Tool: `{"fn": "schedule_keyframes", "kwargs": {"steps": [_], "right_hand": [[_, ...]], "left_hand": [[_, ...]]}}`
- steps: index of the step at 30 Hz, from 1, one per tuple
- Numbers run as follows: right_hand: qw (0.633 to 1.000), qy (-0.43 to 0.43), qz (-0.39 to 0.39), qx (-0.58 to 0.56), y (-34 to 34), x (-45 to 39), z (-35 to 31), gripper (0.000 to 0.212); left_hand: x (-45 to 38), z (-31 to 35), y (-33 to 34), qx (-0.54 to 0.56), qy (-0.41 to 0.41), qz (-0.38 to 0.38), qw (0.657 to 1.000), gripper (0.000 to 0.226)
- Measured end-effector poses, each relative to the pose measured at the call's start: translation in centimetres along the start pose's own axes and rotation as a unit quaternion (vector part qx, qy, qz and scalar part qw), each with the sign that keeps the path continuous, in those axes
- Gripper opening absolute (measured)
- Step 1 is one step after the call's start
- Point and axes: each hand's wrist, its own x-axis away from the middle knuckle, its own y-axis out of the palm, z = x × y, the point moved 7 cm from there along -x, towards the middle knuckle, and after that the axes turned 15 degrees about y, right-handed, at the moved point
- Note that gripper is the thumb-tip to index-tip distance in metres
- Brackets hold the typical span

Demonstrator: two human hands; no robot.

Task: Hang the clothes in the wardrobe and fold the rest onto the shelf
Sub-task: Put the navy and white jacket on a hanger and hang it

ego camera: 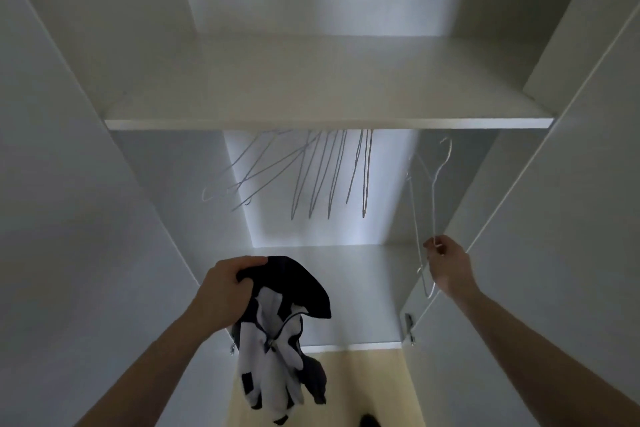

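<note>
The job looks barely begun: nothing hangs on any of the hangers in the middle of the frame, which dangle bare under the shelf, and the shelf itself, running across the centre, carries no folded clothes that I can see. The left hand, at lower centre, grips a dark and white jacket by its top, the rest of it drooping in a bunch toward the bottom of the frame, in front of the wardrobe opening. The right hand, at lower right, pinches one wire hanger near its lower part, its hook pointing up toward the shelf and not caught on anything I can make out. By my reckoning the jacket has yet to go onto that hanger, then up under the shelf with the others. The wardrobe is plain white inside, dimly lit, with open doors at the right edge and a pale yellowish floor at the bottom.
</note>
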Motion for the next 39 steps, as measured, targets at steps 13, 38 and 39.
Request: {"fn": "schedule_keyframes", "kwargs": {"steps": [13, 38, 39], "right_hand": [[0.971, 0.02, -0.098, 0.217, -3.9, 17.4, 7.6, 0.027], [0.933, -0.26, -0.143, 0.204, -4.3, 26.7, -3.5, 0.05], [0.933, -0.26, -0.143, 0.205, -4.1, 26.7, -3.5, 0.05]], "left_hand": [[5.1, -2.1, -1.2, 0.013, 0.02, -0.049, 0.999, 0.051], [8.6, -5.4, -5.0, -0.004, -0.027, -0.048, 0.998, 0.059], [8.5, -5.1, -5.0, -0.001, -0.02, -0.047, 0.999, 0.059]]}}
